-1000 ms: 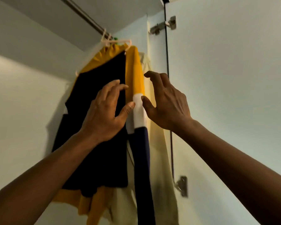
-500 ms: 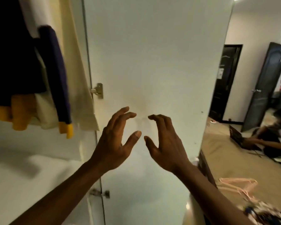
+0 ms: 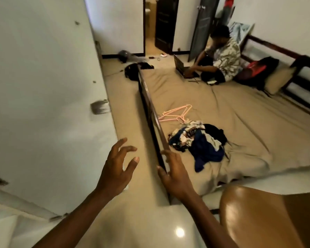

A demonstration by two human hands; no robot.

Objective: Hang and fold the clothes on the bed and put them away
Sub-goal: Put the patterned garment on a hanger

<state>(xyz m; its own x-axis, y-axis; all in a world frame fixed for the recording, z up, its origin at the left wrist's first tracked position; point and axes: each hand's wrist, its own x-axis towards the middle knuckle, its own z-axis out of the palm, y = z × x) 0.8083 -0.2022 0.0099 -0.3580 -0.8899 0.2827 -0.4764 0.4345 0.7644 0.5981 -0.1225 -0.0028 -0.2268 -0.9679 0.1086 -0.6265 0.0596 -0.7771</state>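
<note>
Both of your hands are free at this moment. Your left hand [image 3: 116, 169] is released, with the fingers spread and a little bent, and it holds nothing. Your right hand [image 3: 175, 176] is also released and holds nothing. It is in front of the near end of the dark bed rail [image 3: 149, 104], but I cannot tell if it touches the rail.

The work is not finished. 1 pile of clothes [image 3: 199, 140] lies on the bed [image 3: 258, 126], at its near left part, just beside the rail. The pile is mixed: dark blue, black and some patterned cloth, all crumpled, nothing folded. Just behind it, on the far side, lie the pink hangers [image 3: 175, 114], with no garment on them. They overlap, so I cannot count them exactly.

On the left stands the white wardrobe door [image 3: 43, 86]. The inside of the wardrobe is not in view, so I cannot say how much is already put away.

I judge that you are between 2 garments now, and the next step is to take 1 piece from the pile together with a hanger. What is left, as far as I see, is this whole pile: to hang or fold each piece and carry it to the wardrobe.

At the far side of the bed a person [image 3: 222, 56] sits with a laptop [image 3: 181, 67], well apart from the pile.
</note>
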